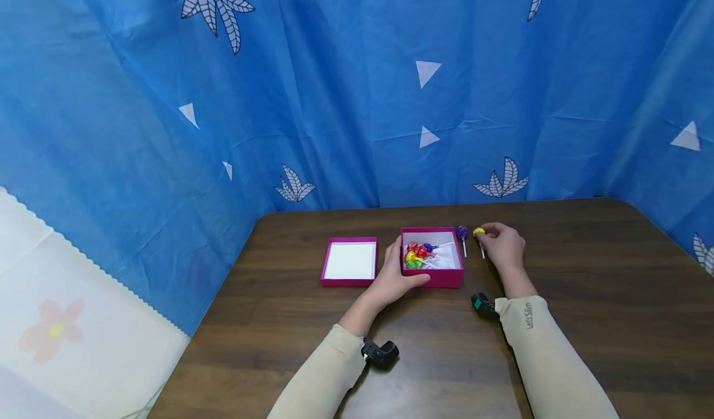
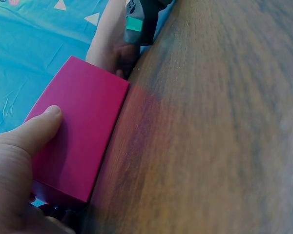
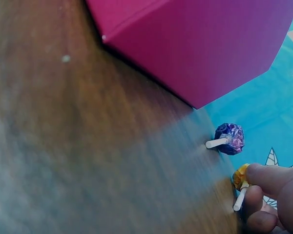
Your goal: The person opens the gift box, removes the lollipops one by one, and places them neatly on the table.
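Note:
My left hand [image 1: 392, 277] grips the near left corner of a magenta box [image 1: 446, 278], its thumb along the front wall and its fingers on the left side. Inside the box lie several wrapped lollipops [image 1: 421, 253] in red, yellow, green and blue-purple, with white sticks. To the right of the box, my right hand [image 1: 504, 248] pinches a yellow lollipop [image 3: 240, 176] by its wrapped head between thumb and finger, the white stick pointing toward me. A purple lollipop [image 3: 229, 138] lies on the table between the box and the right hand.
The box's lid [image 1: 349, 260], magenta with a white inside, lies inner side up to the left of the box. All stand on a dark wooden table [image 1: 435, 344]. A blue patterned curtain [image 1: 357, 97] hangs behind the table's back edge.

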`<act>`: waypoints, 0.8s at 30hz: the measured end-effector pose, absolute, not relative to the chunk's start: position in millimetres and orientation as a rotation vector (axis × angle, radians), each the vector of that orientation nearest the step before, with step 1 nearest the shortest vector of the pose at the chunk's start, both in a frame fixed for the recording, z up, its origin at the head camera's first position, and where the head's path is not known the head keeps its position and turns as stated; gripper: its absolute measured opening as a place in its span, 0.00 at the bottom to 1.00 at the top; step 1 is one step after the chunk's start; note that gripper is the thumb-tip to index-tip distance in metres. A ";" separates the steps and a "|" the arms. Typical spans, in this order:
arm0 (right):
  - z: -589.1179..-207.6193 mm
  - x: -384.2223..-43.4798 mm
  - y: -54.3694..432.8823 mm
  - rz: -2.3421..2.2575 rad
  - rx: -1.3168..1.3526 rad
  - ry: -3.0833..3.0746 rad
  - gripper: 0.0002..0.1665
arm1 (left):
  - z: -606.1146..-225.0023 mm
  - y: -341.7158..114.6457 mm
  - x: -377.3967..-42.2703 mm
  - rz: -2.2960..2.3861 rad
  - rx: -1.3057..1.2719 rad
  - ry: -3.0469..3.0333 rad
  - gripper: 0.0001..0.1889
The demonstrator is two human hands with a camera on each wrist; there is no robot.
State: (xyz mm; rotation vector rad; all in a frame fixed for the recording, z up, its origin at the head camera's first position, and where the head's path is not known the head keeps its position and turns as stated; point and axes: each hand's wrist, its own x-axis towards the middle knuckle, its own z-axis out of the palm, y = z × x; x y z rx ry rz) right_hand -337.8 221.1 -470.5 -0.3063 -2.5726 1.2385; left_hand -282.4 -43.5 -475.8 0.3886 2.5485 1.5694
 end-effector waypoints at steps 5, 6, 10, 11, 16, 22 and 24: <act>-470.6 -336.8 221.4 1.214 -0.300 -2.581 0.22 | -474.8 -43.1 -282.3 1.558 0.400 2.562 0.56; -470.8 -336.8 221.3 1.211 -0.296 -2.581 0.22 | -474.7 -43.2 -282.2 1.556 0.399 2.563 0.56; -471.4 -336.9 220.8 1.213 -0.282 -2.577 0.24 | -474.0 -43.5 -281.9 1.552 0.397 2.568 0.56; -471.4 -337.0 220.8 1.217 -0.283 -2.575 0.24 | -474.0 -43.7 -281.9 1.550 0.397 2.569 0.56; -471.1 -336.4 219.9 1.258 -0.305 -2.567 0.25 | -473.8 -43.6 -282.6 1.549 0.396 2.571 0.56; -471.0 -336.2 219.4 1.294 -0.326 -2.546 0.26 | -473.9 -43.4 -283.1 1.549 0.401 2.570 0.56; -470.6 -335.8 218.9 1.295 -0.328 -2.531 0.25 | -474.1 -43.5 -283.1 1.545 0.400 2.570 0.56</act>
